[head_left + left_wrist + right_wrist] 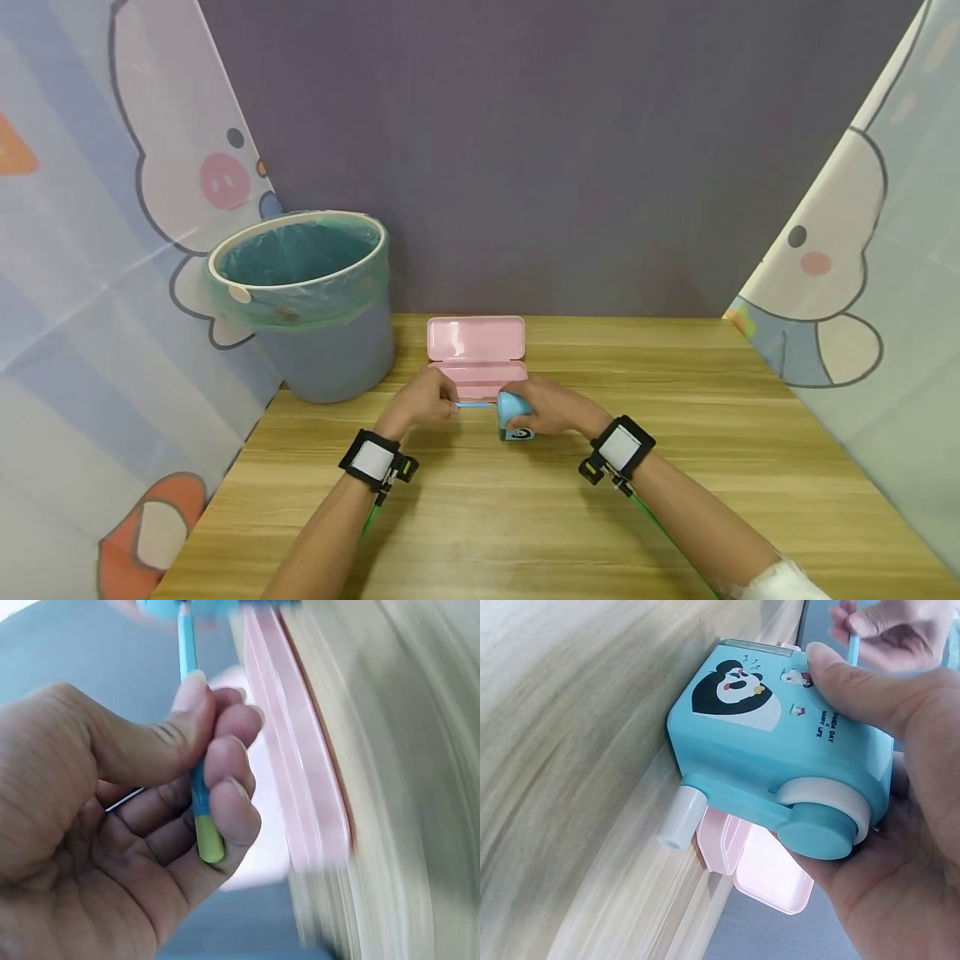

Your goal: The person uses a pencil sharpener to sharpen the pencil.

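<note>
Between thumb and fingers, my left hand (425, 402) pinches a blue pencil (187, 646) with a yellow-green end. Its sharpened tip points at the turquoise pencil sharpener (735, 742), close to it in the left wrist view. My right hand (553, 405) grips the sharpener's body from the side. A panda picture and a white-knobbed crank handle (682, 814) show on the sharpener. Just behind both hands lies a pink pencil case (477, 340), its lid open toward the back wall.
A blue-grey bin (341, 358) with a green plastic liner stands at the back left of the wooden table (675, 400). A dark wall (555, 158) rises behind, with cartoon-printed sheets (825, 250) along both sides.
</note>
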`<state>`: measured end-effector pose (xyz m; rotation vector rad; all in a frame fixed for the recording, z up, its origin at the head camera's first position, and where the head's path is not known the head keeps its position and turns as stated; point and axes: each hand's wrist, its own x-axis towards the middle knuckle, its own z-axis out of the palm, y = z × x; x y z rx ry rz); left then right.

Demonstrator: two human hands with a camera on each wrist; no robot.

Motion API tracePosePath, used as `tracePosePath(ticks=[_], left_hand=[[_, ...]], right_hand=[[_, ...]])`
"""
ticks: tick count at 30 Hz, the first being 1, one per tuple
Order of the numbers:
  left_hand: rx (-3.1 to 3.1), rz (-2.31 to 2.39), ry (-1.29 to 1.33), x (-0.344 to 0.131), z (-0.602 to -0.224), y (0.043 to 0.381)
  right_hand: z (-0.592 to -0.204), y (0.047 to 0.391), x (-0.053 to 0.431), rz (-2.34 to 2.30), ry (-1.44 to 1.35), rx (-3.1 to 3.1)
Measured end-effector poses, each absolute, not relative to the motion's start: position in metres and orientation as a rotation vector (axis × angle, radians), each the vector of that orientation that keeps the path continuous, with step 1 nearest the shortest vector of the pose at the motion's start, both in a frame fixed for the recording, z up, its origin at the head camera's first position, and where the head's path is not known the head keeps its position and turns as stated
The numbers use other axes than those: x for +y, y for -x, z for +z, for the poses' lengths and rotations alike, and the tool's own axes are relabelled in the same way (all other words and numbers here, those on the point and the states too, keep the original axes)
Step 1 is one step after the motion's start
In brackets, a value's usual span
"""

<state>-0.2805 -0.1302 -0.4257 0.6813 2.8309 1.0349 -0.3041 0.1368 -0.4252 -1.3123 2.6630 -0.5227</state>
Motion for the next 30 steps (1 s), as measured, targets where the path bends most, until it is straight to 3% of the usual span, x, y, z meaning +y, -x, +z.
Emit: tracePosePath(ticks=[9, 22, 30], left_hand=[[2.806, 1.301, -0.577, -0.158, -0.415, 0.275], [2.152, 2.178, -0.485, -0.146, -0.419, 0.286], [2.027, 2.361, -0.455, -0.140, -0.419, 0.301]], right_hand=[[-0.425, 0.307, 0.140, -0.547, 1.275, 2.674], [-0.430, 0.304, 0.137, -0.564, 1.227, 2.701], [-0.430, 0.304, 0.136, -0.602, 1.231, 2.687]])
